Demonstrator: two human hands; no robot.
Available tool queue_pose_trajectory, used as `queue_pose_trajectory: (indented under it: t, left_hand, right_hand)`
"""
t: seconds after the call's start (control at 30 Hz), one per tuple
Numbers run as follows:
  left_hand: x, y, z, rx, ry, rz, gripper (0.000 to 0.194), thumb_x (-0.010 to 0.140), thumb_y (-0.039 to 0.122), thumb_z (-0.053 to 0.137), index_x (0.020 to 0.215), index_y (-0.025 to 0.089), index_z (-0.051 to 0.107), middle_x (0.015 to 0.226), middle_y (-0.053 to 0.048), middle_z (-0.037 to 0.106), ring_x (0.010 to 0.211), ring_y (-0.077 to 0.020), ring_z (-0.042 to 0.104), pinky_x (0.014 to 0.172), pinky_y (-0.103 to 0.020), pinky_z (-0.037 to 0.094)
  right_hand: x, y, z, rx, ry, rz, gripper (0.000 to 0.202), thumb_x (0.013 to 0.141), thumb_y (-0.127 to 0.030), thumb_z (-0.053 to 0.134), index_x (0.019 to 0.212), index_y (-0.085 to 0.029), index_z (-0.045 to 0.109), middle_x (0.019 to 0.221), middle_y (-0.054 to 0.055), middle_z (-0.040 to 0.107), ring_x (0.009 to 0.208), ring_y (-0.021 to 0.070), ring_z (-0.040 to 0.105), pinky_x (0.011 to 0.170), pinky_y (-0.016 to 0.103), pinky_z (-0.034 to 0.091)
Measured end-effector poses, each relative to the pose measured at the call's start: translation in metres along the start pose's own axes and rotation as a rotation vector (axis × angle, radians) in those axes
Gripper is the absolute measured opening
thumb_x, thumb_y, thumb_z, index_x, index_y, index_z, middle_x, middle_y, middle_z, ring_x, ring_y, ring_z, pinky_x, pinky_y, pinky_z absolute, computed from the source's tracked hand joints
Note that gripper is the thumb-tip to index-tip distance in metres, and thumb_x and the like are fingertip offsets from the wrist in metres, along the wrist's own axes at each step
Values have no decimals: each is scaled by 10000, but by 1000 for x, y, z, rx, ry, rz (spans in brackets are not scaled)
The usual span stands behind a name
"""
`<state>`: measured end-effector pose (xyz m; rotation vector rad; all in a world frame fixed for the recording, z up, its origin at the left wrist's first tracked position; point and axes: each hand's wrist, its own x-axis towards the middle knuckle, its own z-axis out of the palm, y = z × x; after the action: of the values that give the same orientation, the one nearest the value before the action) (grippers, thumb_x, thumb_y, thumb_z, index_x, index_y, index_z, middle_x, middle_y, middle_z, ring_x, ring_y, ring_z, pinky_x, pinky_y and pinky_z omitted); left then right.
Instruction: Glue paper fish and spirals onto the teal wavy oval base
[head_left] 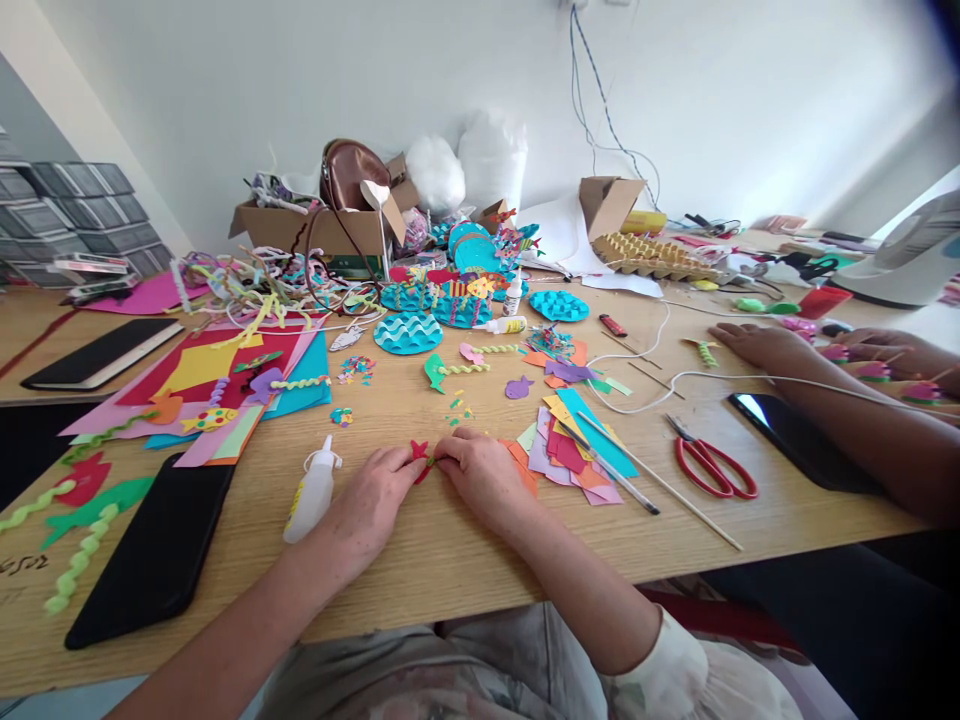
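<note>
A small red paper fish [419, 449] lies on the table edge nearest me, partly hidden by fingers. My left hand [379, 500] is closed, its fingertips pinching the fish from the left. From the other side, my right hand [480, 478] is closed too, fingertips pressed together at the fish beside a tiny greenish bit [430, 462] too small to name. A white glue bottle [311, 492] stands by my left wrist. Beyond my hands are scattered small colored pieces [460, 408], a purple paper fish [517, 387] and a green paper fish [434, 373] with a twisted yellow-green stem.
Paper scraps [566, 450], a pen [611, 468], a wooden stick [667, 488] and red-handled scissors [716, 465] lie right. A black phone [154, 550] lies left. Another person's arm [832, 415] rests beside a phone [802, 440]. Craft boxes [300, 230] and decorated blue discs [409, 333] stand behind.
</note>
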<state>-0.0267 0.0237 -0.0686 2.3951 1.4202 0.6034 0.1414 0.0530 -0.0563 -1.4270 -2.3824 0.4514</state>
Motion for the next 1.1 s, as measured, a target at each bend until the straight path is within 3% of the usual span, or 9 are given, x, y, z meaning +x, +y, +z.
queue_pose_trajectory:
  t: [0.3, 0.47, 0.73, 0.97, 1.1]
  left_hand:
    - [2, 0, 5, 14, -5, -19, 339, 881, 118, 353, 1055, 219, 626, 1019, -48, 611, 1010, -188, 514, 914, -325, 426]
    - [1, 0, 1, 59, -16, 38, 402, 852, 65, 336, 1103, 217, 610, 1075, -62, 610, 1038, -196, 516, 930, -345, 425]
    - [0, -6, -5, 130, -26, 68, 514, 780, -11, 289, 1175, 169, 565, 1139, -61, 614, 1058, -168, 541, 926, -314, 448]
    - [-1, -8, 0, 152, -15, 119, 426, 852, 37, 297, 1129, 176, 589, 1125, -60, 606, 1043, -172, 526, 918, -311, 442]
    - [1, -3, -1, 169, -59, 63, 382, 869, 57, 323, 1118, 178, 587, 1110, -63, 599, 1046, -179, 514, 916, -316, 435]
  right_hand:
    - [-5, 1, 3, -43, 54, -68, 239, 852, -145, 467, 935, -247, 666, 894, 30, 614, 783, 140, 562, 640, 233, 350]
    - [-5, 5, 8, -98, 76, -186, 257, 873, -146, 441, 927, -254, 668, 841, 25, 618, 774, 152, 542, 657, 252, 333]
    - [-3, 9, 12, -19, 80, -216, 275, 868, -114, 450, 947, -244, 679, 800, 22, 607, 739, 127, 518, 653, 221, 331]
    - [-2, 10, 15, 1, 80, -212, 264, 873, -134, 453, 930, -239, 687, 801, 21, 610, 733, 123, 513, 649, 214, 328]
    - [-3, 8, 14, -29, 57, -212, 244, 864, -129, 466, 910, -224, 686, 784, 20, 607, 736, 126, 517, 642, 220, 324]
